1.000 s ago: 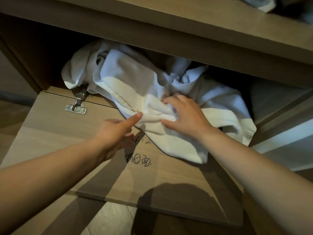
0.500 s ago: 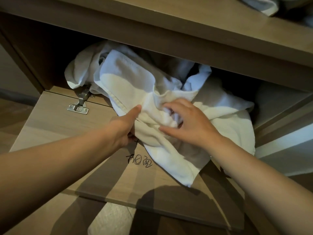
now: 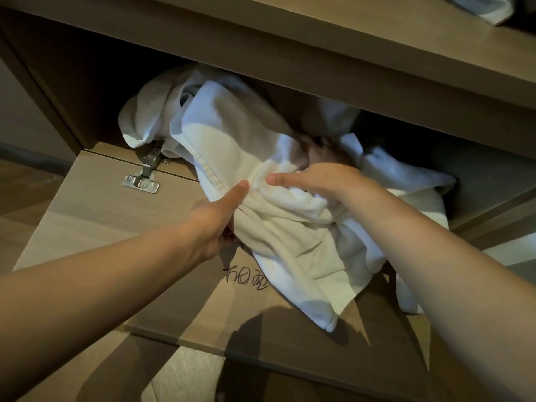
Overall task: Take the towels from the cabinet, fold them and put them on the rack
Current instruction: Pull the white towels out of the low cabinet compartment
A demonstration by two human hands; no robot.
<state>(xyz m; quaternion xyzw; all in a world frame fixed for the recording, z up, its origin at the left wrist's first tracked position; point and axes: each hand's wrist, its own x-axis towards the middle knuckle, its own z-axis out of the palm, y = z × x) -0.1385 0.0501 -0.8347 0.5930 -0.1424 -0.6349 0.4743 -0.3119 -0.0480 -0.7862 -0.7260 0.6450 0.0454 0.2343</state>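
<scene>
— At the mouth of the open wooden cabinet (image 3: pixel 319 82), my left hand (image 3: pixel 214 224) and right hand (image 3: pixel 322 181) grip the crumpled white towel (image 3: pixel 246 134), half out.
— Pull gently, clear of the metal hinge (image 3: pixel 142 178).

Place: a domestic or hotel-type room, at a built-in wooden cabinet (image 3: pixel 72 82).
Signs: drop-down door (image 3: pixel 95 216) on a metal hinge (image 3: pixel 142 181), crumpled white towels (image 3: pixel 240 134) inside, shelf (image 3: pixel 348 33) above, wood-look floor (image 3: pixel 26 192).
</scene>
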